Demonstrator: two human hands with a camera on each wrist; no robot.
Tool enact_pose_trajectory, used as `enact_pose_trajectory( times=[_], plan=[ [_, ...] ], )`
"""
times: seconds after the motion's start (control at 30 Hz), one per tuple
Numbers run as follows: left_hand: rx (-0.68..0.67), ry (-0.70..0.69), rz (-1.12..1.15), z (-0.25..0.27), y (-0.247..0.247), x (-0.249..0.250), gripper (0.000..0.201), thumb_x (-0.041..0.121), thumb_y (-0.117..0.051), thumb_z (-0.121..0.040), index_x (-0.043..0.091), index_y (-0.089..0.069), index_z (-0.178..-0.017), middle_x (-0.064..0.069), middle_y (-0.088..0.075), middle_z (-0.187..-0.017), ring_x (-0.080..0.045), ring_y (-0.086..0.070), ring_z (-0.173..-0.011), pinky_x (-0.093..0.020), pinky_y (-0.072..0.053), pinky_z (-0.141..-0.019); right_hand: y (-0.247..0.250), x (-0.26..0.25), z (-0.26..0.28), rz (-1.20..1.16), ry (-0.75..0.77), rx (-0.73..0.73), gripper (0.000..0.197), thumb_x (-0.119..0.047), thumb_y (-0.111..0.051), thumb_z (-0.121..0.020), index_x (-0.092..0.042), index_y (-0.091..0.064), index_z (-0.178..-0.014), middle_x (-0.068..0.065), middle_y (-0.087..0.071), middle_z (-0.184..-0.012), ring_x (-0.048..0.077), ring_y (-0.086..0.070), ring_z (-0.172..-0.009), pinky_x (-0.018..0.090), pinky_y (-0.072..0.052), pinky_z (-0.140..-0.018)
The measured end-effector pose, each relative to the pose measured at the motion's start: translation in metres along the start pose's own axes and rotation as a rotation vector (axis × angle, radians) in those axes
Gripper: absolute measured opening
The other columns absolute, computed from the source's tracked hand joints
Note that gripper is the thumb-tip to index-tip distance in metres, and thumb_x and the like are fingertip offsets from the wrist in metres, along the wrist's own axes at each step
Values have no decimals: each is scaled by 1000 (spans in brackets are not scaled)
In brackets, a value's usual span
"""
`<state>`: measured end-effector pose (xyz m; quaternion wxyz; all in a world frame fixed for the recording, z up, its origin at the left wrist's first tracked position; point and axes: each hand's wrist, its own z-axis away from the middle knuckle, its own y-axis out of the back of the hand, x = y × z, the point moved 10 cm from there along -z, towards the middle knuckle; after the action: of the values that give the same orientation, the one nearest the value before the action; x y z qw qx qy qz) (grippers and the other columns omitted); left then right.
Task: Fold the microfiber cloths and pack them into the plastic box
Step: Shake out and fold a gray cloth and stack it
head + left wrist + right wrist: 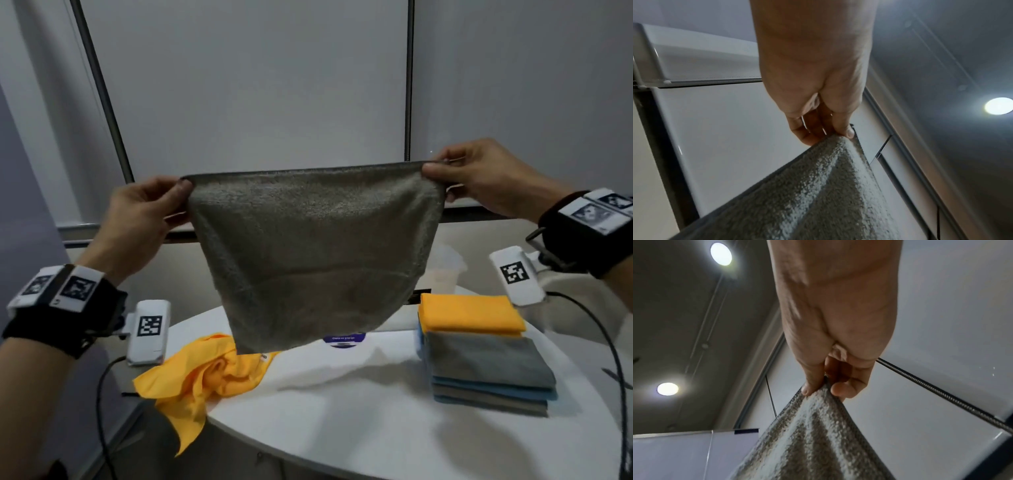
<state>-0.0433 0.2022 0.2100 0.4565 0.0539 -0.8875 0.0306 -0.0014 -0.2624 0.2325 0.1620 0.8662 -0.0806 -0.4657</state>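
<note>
A grey microfiber cloth (315, 253) hangs spread in the air above the white table (342, 411). My left hand (178, 195) pinches its upper left corner, and my right hand (435, 174) pinches its upper right corner. The wrist views show the same pinches: left hand (838, 133) on the grey cloth (818, 194), right hand (820, 389) on the grey cloth (813, 443). A crumpled yellow cloth (205, 373) lies at the table's left edge, partly hanging over it. A stack of folded cloths (479, 356) sits at the right, yellow on top. A clear plastic box (445, 270) stands behind the stack, partly hidden.
A round blue label (344, 339) lies on the table under the hanging cloth. Black cables (609, 349) run from the wrist units across both sides. A wall with whiteboard panels (257, 85) stands behind the table.
</note>
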Motion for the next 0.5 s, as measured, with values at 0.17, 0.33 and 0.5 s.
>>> enact_pose_trajectory(
  times=[0.17, 0.33, 0.5],
  plan=[
    [77, 78, -138, 6, 4, -48, 3, 14, -69, -91, 16, -72, -91, -2, -73, -83, -17, -68, -75, -31, -59, -70, -18, 52, 2, 127, -119, -35, 16, -21, -73, -89, -8, -70, -80, 1, -62, -66, 6, -54, -53, 19, -48, -51],
    [110, 247, -165, 30, -9, -130, 4, 8, -60, -98, 7, -63, -95, -8, -66, -84, -19, -62, -77, -21, -56, -62, -58, 138, 11, 124, -271, -121, 11, -14, -66, -94, -5, -64, -89, 12, -64, -88, 21, -60, -84, 31, -52, -67],
    [92, 205, 3, 24, -14, -122, 8, 11, -56, -100, 8, -62, -103, -8, -68, -93, -17, -66, -78, -31, -55, -75, -54, 128, 7, -35, -239, -13, 12, -11, -57, -100, -6, -61, -90, 16, -63, -90, 27, -62, -87, 37, -55, -76]
  ],
)
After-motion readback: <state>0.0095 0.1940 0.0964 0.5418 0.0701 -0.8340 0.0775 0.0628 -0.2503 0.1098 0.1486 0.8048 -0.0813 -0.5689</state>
